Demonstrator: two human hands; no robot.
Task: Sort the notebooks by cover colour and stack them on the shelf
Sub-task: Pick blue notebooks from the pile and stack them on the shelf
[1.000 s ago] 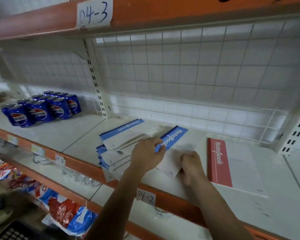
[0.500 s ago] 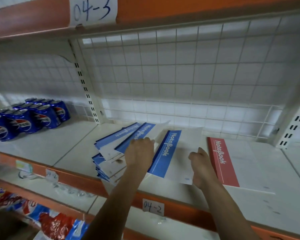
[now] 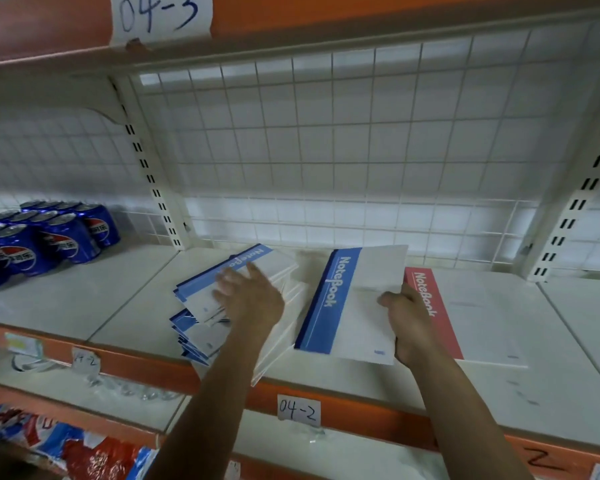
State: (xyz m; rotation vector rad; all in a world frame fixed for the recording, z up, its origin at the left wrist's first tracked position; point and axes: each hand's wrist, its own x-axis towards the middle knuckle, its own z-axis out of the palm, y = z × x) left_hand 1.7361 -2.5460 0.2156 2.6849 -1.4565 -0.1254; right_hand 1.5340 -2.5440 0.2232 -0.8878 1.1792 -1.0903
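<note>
Right hand point(image 3: 409, 323) pinches right edge of white, blue-spined paper notebook point(image 3: 354, 299), long axis front-to-back, over white metal shelf point(image 3: 84, 299) between flat red-spined notebook point(image 3: 471, 317) and loose blue-spined pile point(image 3: 201, 313); left hand point(image 3: 250, 296) spread over pile, contact unclear.

Dim, cool light, brightest through the mesh point(image 3: 326, 216) behind the right grip point(image 3: 409, 323); left grip point(image 3: 250, 299) motion-blurred; uprights point(image 3: 149, 174) bow toward edges; focus soft throughout.

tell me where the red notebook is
In the head view the red notebook lies flat on the shelf, right of centre, just right of the blue notebook held by the right hand.
</note>
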